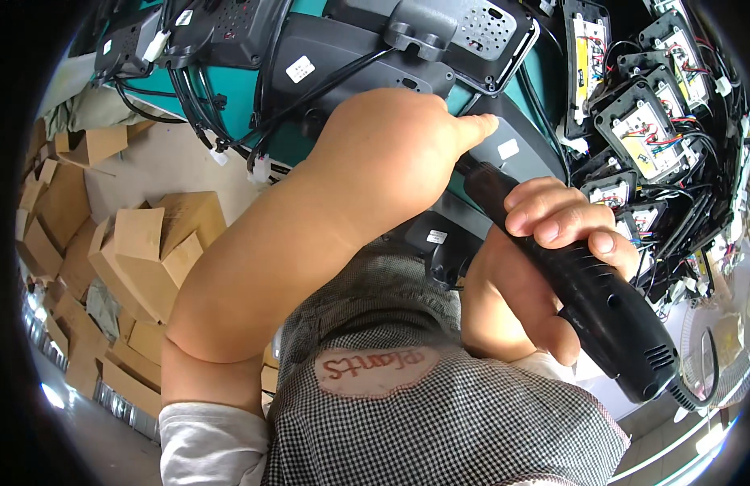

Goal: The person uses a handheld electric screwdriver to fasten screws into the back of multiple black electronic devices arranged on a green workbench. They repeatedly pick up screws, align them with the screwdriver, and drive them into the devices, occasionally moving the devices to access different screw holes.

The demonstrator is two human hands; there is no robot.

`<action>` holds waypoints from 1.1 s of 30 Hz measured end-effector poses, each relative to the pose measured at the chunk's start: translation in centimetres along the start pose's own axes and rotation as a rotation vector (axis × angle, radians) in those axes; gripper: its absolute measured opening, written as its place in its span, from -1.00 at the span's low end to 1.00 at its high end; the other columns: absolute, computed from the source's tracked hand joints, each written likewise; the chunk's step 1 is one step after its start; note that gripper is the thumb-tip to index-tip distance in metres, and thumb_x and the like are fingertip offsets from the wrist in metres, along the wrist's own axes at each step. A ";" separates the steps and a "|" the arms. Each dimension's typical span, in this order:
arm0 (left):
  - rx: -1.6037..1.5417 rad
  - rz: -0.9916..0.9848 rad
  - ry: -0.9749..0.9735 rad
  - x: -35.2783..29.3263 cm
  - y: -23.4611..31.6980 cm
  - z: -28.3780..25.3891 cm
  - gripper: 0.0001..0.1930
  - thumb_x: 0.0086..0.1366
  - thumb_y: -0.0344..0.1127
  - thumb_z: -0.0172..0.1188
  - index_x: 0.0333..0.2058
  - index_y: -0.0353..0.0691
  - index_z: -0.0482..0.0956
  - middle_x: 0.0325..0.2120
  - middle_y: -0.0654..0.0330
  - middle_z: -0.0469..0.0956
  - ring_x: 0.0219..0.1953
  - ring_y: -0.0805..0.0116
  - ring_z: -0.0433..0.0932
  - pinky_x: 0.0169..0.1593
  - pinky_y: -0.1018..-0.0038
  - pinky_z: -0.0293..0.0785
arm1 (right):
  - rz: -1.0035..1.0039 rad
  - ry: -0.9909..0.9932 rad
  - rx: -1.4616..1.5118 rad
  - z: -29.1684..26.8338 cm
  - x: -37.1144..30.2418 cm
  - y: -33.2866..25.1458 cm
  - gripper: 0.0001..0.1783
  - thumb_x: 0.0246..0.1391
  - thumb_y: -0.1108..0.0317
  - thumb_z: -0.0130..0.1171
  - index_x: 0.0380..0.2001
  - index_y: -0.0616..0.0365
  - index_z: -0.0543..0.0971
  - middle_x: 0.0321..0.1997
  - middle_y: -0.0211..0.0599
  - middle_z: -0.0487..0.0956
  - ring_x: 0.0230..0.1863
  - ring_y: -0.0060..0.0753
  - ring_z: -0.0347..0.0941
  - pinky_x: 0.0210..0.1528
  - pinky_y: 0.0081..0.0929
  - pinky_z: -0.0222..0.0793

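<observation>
My right hand is closed around a black corded electric screwdriver, held at a slant with its nose toward the bench. The nose end reaches beside my left hand, where its tip is hidden. My left hand has its back toward me, one finger stretched to the right and the others curled out of sight; whatever they hold cannot be made out. Just beyond that finger lies a dark flat plastic housing with a small white label. Another dark part with a label shows under my wrists.
Black housings with cables cover the far side of the green bench. On the right are several open black cases with coloured wires. Cardboard boxes stand on the floor at left. A fan guard is at lower right.
</observation>
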State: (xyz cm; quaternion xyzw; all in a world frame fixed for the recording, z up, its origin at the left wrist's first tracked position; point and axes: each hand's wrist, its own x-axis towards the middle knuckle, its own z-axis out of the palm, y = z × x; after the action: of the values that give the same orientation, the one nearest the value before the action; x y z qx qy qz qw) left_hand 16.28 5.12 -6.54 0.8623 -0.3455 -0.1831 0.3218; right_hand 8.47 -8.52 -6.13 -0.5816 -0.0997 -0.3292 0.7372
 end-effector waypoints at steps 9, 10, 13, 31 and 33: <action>0.056 0.012 -0.066 0.0 -0.1 -0.2 -0.55 0.00 -0.41 0.06 -0.06 0.02 0.55 -0.68 0.18 0.34 -0.58 0.21 0.38 -0.47 0.36 0.33 | 0.018 -0.269 -0.017 0.0 0.2 0.4 -0.47 -0.14 0.08 0.14 -0.17 0.19 0.30 -0.41 -0.13 0.47 -0.53 -0.20 0.45 -0.50 -0.28 0.40; 0.065 0.010 -0.083 0.0 -0.1 -0.2 -0.55 0.01 -0.40 0.07 -0.06 0.03 0.54 -0.67 0.17 0.35 -0.57 0.20 0.39 -0.47 0.36 0.34 | 0.042 -0.315 -0.012 -0.3 0.3 0.3 -0.60 -0.13 0.26 0.13 -0.21 0.18 0.32 -0.40 -0.11 0.49 -0.51 -0.15 0.48 -0.45 -0.22 0.43; 0.084 0.004 -0.117 0.1 0.1 -0.3 -0.55 0.01 -0.38 0.07 -0.04 0.03 0.53 -0.65 0.16 0.37 -0.54 0.20 0.42 -0.44 0.37 0.35 | 0.081 -0.356 -0.011 -0.1 0.3 0.1 -0.70 -0.11 0.41 0.13 -0.27 0.19 0.33 -0.41 -0.09 0.50 -0.49 -0.11 0.50 -0.41 -0.17 0.47; -0.169 -0.058 0.057 -5.0 1.2 -1.3 -0.66 0.11 -0.30 0.18 -0.09 -0.14 0.50 -0.52 0.11 0.53 -0.51 0.16 0.49 -0.42 0.32 0.38 | 0.118 0.099 0.116 -4.5 3.1 -4.5 -0.10 -0.19 -0.50 -0.01 -0.12 0.16 0.47 -0.37 -0.28 0.47 -0.44 -0.38 0.40 -0.33 -0.38 0.30; -0.172 -0.131 -0.058 -7.7 1.4 -1.7 -0.58 0.08 -0.23 0.22 -0.05 -0.14 0.47 -0.50 0.12 0.54 -0.50 0.17 0.50 -0.42 0.32 0.39 | 0.126 0.115 0.107 -5.4 3.4 -5.6 -0.12 -0.20 -0.48 0.03 -0.14 0.16 0.48 -0.38 -0.30 0.46 -0.45 -0.39 0.39 -0.36 -0.40 0.28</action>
State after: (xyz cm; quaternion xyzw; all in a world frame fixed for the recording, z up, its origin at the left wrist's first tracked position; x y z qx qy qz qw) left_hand 11.18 10.52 -3.63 0.8466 -0.2806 -0.2576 0.3717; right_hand 6.45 -15.41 -1.52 -0.5265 -0.0380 -0.3094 0.7910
